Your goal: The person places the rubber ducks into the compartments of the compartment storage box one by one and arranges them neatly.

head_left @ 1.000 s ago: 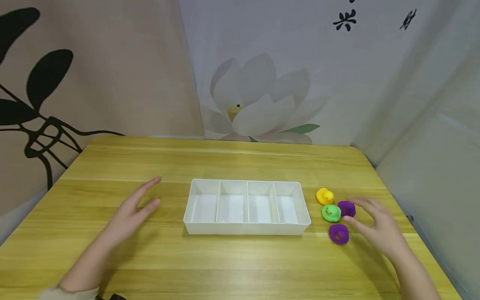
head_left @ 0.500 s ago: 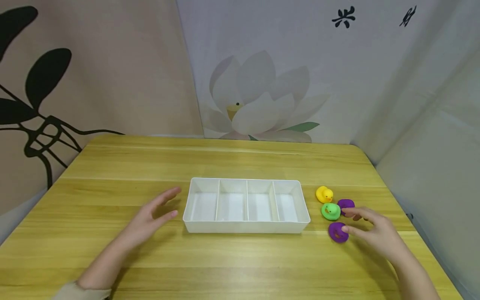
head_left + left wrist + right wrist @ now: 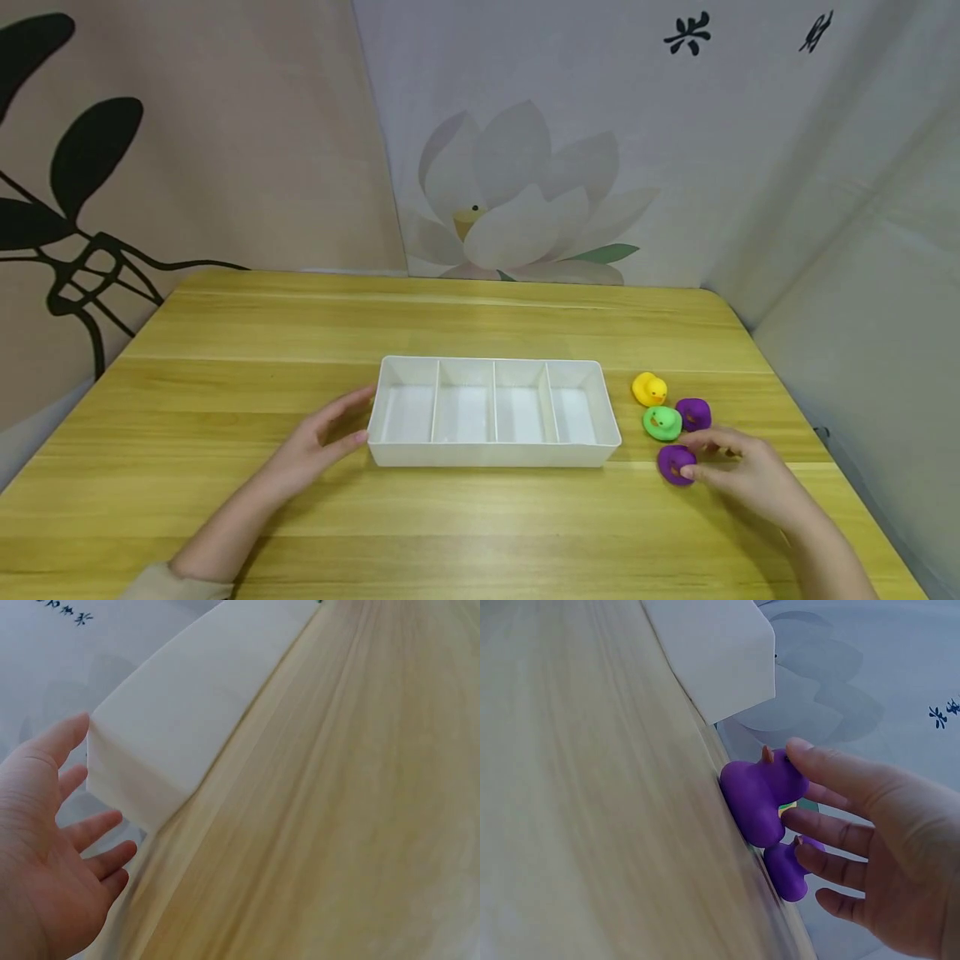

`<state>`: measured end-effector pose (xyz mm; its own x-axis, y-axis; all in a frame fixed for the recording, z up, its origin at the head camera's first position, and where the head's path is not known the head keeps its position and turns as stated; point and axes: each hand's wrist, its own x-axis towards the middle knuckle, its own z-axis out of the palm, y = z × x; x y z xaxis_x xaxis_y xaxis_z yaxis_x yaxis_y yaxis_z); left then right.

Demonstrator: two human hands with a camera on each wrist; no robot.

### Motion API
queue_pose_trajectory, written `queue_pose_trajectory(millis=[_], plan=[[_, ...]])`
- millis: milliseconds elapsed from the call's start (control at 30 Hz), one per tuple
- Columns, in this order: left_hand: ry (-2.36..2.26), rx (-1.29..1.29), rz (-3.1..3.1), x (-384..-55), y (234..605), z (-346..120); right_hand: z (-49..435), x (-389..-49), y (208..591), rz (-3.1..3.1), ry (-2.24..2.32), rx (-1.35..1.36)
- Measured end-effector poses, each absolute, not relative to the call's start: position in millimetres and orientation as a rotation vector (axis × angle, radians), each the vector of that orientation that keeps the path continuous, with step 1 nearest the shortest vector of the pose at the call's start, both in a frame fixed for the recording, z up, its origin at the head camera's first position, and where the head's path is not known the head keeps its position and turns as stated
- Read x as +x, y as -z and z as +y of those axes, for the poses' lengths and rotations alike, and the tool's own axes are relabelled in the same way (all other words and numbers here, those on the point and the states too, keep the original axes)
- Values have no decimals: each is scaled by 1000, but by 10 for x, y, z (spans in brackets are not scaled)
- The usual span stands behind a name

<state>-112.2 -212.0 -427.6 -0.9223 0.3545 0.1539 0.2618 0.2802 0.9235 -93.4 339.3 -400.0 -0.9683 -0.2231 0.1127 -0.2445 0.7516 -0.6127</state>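
Tray (image 3: 169, 709) partly outside wrist views

You have a white tray (image 3: 487, 456) sitting flat, three dividers splitting it into four compartments, its left end by your left hand (image 3: 318, 442). Right of it, your right hand (image 3: 742, 475) has thumb and fingers about an upright purple duck (image 3: 670, 463) with an orange-brown beak.

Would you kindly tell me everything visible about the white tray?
The white tray is long, rectangular and smooth, seemingly plastic, open on top, with three dividers forming four compartments. It sits upright on the wood-grained table. The left hand appears to touch its left end; its right end stands apart from the green duck.
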Motion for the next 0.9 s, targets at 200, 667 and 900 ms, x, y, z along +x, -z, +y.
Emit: queue_pose_trajectory(millis=[200, 667, 900], plan=[[-1741, 570, 2432, -1112, 4265, -2110, 3395, -932, 4021, -2912, -1043, 388], [-1798, 601, 2393, -1121, 4307, -2104, 3384, -919, 4029, -2899, -1115, 389], [-1799, 602, 2390, -1122, 4306, -2106, 3363, -902, 3989, -2874, -1124, 392]])
